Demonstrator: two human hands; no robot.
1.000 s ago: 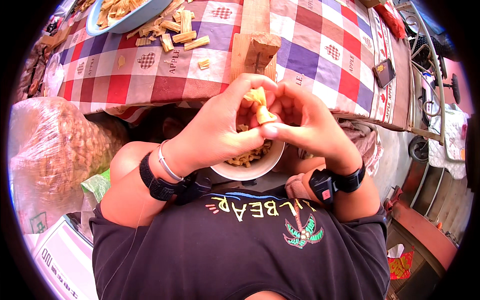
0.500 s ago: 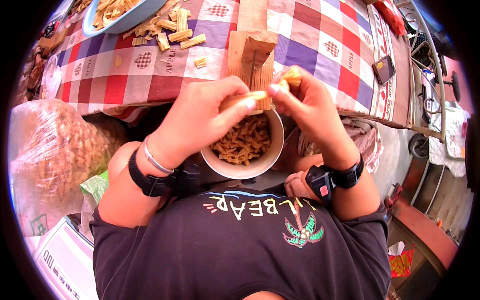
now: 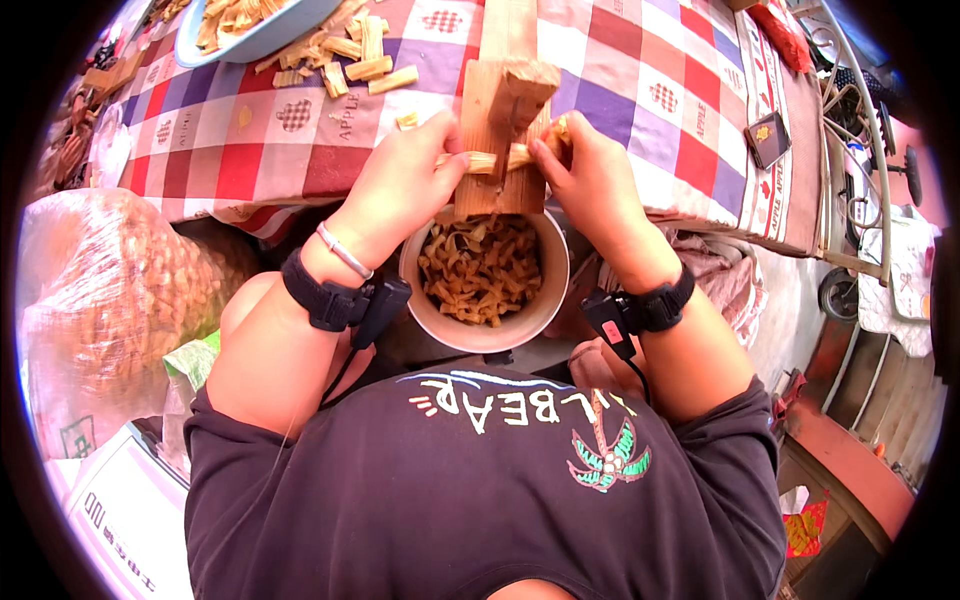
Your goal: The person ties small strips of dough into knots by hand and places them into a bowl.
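My left hand (image 3: pixel 425 165) pinches one end of a yellow strip (image 3: pixel 481 162) between thumb and fingers. My right hand (image 3: pixel 582 170) pinches the other side, its thumb along the near edge, and a bit of yellow pokes up above its fingers. The strip runs crosswise between my two hands, over a wooden board (image 3: pixel 480 198) and at the dark upright blade (image 3: pixel 503 145) under a wooden block (image 3: pixel 525 80). I cannot tell whether the blade has gone into it.

The board juts past the near edge of the surface (image 3: pixel 640 150), which a checked cloth (image 3: pixel 250 175) covers. Just below the board's end, between my legs, is a pale bowl (image 3: pixel 552 300) holding many short brownish-yellow pieces (image 3: pixel 480 280).

On the cloth, to the left of the board, lies a loose pile of strips (image 3: pixel 370 50), beside a blue tub (image 3: pixel 265 45) with more strips in it. One small scrap (image 3: pixel 407 121) lies apart from the pile, near my left hand. Well over to the right, a dark flat case (image 3: pixel 768 141) lies by the cloth's edge.

I wear a black strap on each wrist, plus a bracelet (image 3: pixel 343 252) on the left one. Beside my left arm is a big clear bag (image 3: pixel 110 280) full of tan pieces.
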